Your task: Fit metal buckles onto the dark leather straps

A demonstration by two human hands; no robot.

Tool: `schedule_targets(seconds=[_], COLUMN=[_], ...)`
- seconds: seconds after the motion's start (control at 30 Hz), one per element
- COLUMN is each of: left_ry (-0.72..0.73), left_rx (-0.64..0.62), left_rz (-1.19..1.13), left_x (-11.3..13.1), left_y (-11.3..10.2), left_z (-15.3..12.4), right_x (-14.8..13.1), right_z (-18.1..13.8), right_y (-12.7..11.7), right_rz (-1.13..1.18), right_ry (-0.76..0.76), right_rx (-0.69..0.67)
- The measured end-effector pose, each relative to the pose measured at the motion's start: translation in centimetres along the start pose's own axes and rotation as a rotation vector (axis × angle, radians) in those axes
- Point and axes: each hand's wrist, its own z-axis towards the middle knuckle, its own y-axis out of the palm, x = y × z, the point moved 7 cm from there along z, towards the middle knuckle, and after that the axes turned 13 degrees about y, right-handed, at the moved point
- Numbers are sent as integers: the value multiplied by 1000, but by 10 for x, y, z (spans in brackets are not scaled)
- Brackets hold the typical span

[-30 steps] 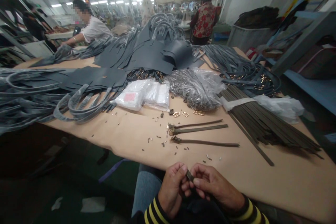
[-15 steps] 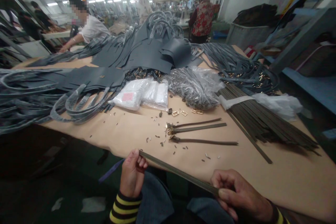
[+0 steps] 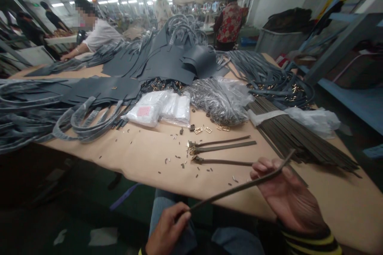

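The left hand (image 3: pixel 169 227), grip pinched closed, and right hand (image 3: pixel 296 203), grip loosely curled, hold a narrow, bending, olive-brown strap (image 3: pixel 227 194).

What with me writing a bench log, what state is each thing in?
Held strap: off the table, right end bent upward
Left hand: closed on one strap end
Right hand: fingers bent near the other end, grip unclear
Three straps: lying apart, gold fittings at their left ends
Bundle: banded, fanned out
Gold frames: loose
Clear bag: filled, opening unclear
White packets: lying flat
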Motion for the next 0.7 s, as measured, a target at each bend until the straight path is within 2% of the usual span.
schedule_targets(seconds=[0.07, 0.1, 0.17, 0.23, 0.3, 0.37, 0.47, 0.6, 0.7], left_ry=[26, 37, 34, 12, -37, -77, -90, -105, -150], left_rx=[-181, -195, -114, -15, 36, 81, 151, 134, 131], left_rz=[135, 172, 139, -45, -231, -327, -417, -653, -804], left_x=[11, 19, 34, 47, 51, 48, 39, 31, 28], left_y=[15, 18, 19, 21, 27, 31, 34, 46, 54], left_z=[-2, 1, 10, 22, 33, 39, 41, 39, 40], right_x=[-7, -6, 9, 37, 67, 86, 97, 104, 109], right_z=[-1, -1, 0, -1, -3, -5, -6, -7, -4], right_y=[6, 11, 23, 31, 34, 33, 29, 26, 23], right_rz=[-217, -346, -641, -924, -1089, -1120, -1060, -902, -810], right_ry=[-7, 5, 80, 206, 339, 400, 410, 427, 419], right_rx=[14, 7, -47, -128, -216, -256, -296, -395, -416])
